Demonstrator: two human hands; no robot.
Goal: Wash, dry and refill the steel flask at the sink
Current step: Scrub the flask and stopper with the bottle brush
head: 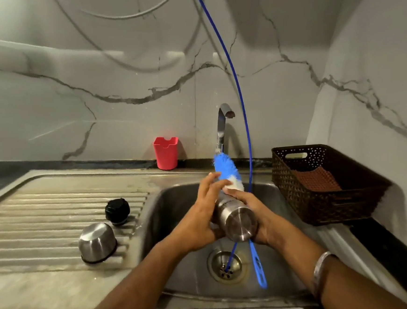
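The steel flask (235,219) lies tilted over the sink basin (175,205), base toward me and mouth toward the tap. My right hand (255,211) grips its right side. My left hand (201,215) holds its left side, fingers reaching up to the neck. A blue and white bottle brush (228,170) has its bristle head at the flask's mouth. Its blue handle runs under the flask and sticks out below by my right palm. The black stopper (117,211) and the steel cup lid (97,243), upside down, sit on the drainboard.
The tap (222,126) stands behind the basin with no water visibly running. A thin blue hose (242,102) hangs from above down into the drain (227,267). A red holder (166,152) stands by the wall. A brown basket (327,193) sits on the right counter.
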